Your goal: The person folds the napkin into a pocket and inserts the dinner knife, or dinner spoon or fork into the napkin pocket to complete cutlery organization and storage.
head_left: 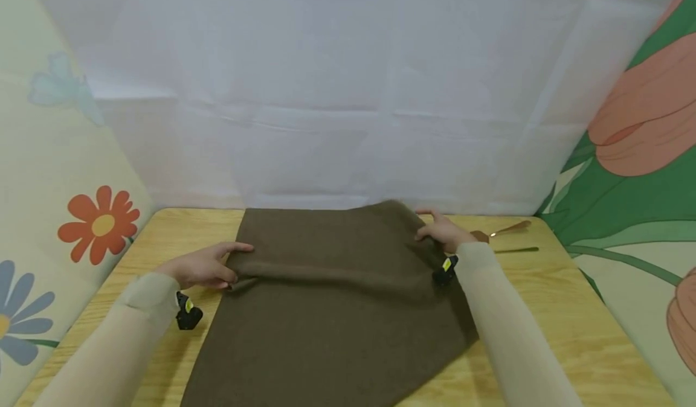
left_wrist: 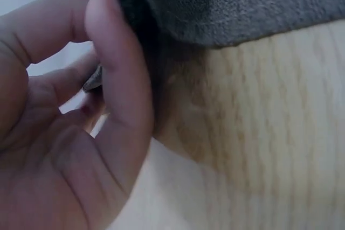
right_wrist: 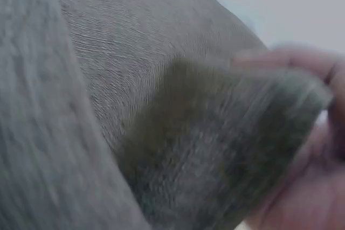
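Head view: brown cloth (head_left: 326, 328) centre frame, right between the hands, its length running from the bottom edge up to the table's (head_left: 549, 310) far side, a raised fold (head_left: 326, 272) crossing it sideways. Left hand (head_left: 198, 266), fingers pinching the left edge; right hand (head_left: 447, 233), farther up the frame, fingers gripping the right edge. Wood-grain top beneath, brown-handled utensil (head_left: 513, 227) at right, white backdrop (head_left: 326, 93) behind, flower-printed panels (head_left: 103, 226) either side.

Between the left hand (head_left: 203, 265) and right hand (head_left: 444, 233), the cloth (head_left: 326, 322) is plain dark brown. Beneath the grip, the wooden table (head_left: 571, 304) is grain-streaked yellow; beyond it, the backdrop (head_left: 326, 93) is white. Left of the grip is a yellow-centred red flower print (head_left: 102, 225); right, a coral tulip print (head_left: 647, 123) above green leaves (head_left: 641, 208).
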### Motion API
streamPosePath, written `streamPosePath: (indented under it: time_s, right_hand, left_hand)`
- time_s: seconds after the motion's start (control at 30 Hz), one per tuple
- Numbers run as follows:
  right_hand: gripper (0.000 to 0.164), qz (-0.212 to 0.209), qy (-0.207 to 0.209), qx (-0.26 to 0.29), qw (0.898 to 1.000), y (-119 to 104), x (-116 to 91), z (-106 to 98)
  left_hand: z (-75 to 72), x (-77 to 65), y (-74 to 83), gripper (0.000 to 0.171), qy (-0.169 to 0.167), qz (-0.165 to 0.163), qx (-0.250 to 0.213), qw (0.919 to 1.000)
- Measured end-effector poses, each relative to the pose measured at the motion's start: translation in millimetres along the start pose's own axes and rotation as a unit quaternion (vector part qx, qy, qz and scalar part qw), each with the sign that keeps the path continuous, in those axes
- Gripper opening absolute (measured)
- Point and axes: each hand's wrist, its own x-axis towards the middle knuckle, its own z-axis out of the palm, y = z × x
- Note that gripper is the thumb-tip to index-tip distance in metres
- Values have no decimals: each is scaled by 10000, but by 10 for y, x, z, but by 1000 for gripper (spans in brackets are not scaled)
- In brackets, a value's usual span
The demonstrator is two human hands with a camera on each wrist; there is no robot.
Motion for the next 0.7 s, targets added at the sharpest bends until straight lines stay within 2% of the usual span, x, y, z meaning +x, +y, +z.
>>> streamPosePath:
  time_s: [0.03,0.1,0.17,0.3,0.4,0.5,0.63,0.7]
  right_hand:
    - [76,-152,-193,140,9996,-10,-10,-20]
    - [86,-589,-518,152,9968,-31,-30,-68]
    - [76,-969,-633,226,9930,-55,-50,-105]
    - [49,-1449,-419,342,9880,-99,-78,-147]
    - [40,-1432,15,454,9887,-124,-88,-124]
    - [39,-1252,487,490,9897,-138,-82,-66]
    - [43,-766,1084,818,9878,-155,-50,25]
    - [45,-527,1300,800,9869,-170,-42,56]
  left_hand:
    - [4,8,10,83,-4,-23,124,9999]
    - [3,22,28,87,-48,-46,371,9993]
    - [-4,34,52,92,-69,-85,623,9980]
    - [-20,36,102,97,-33,-73,1223,9925]
    - [-16,39,129,98,16,-61,1461,9893]
    - [1,46,143,98,31,-60,1452,9894]
    - [26,61,157,99,11,-44,1432,9897]
    - [28,75,156,99,28,92,1551,9879]
